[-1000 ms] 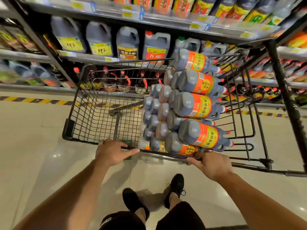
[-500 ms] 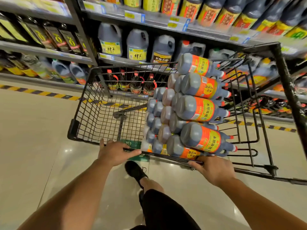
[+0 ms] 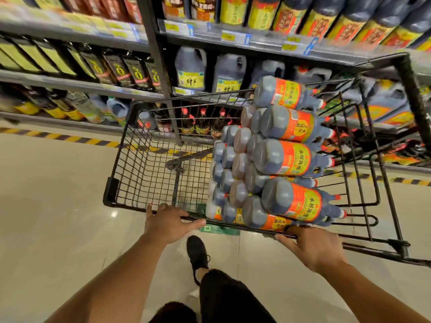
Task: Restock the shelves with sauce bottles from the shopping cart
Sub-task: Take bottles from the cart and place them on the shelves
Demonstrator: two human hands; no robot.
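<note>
While both hands are gripping the near rim (image 3: 211,222) of the shopping cart (image 3: 140,159), the sauce bottles (image 3: 286,157) are lying on their sides in a stacked pile along the cart's right wall, bases facing the person and red caps pointing right. Left hand (image 3: 168,220) is curling its fingers over the rim left of its middle, thumb lying along the bar. Right hand (image 3: 312,248) is clasping the same rim just below the nearest bottle. Shelves (image 3: 233,40) are standing just beyond the cart's far edge, carrying dark handled jugs (image 3: 190,68). Larger orange-labelled bottles are resting on top of smaller ones. Each appears full of dark liquid, so it is likely handling as heavy, rigid and smooth-skinned. Hold is best taken around the body or at the neck end, with the other hand supporting the base. Taking bottles from the top first is probably the way to stop the pile rolling.
</note>
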